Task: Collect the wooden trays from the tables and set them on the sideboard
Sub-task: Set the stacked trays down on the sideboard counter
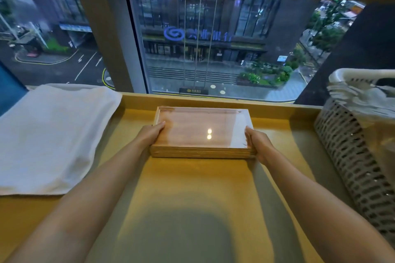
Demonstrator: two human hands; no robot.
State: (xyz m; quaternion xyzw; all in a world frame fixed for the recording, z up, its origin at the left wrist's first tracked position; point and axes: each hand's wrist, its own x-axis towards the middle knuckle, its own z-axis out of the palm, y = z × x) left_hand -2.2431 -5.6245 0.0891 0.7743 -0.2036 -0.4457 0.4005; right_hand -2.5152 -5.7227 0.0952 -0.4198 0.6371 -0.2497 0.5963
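Note:
A shallow rectangular wooden tray (198, 126) with a glossy reddish inside lies on the yellow wooden sideboard top (192, 188), near the window. Its front edge looks layered, as if more than one tray were stacked, but I cannot tell for sure. My left hand (152, 134) grips the tray's left side with the thumb over the rim. On the tray's right side, my right hand (257, 145) holds it the same way. Both forearms reach straight forward over the sideboard.
A folded white towel (51, 136) lies on the left of the sideboard. A white perforated laundry basket (359, 151) stands at the right edge. A raised lip (213, 100) and a large window (213, 38) onto a street close the far side.

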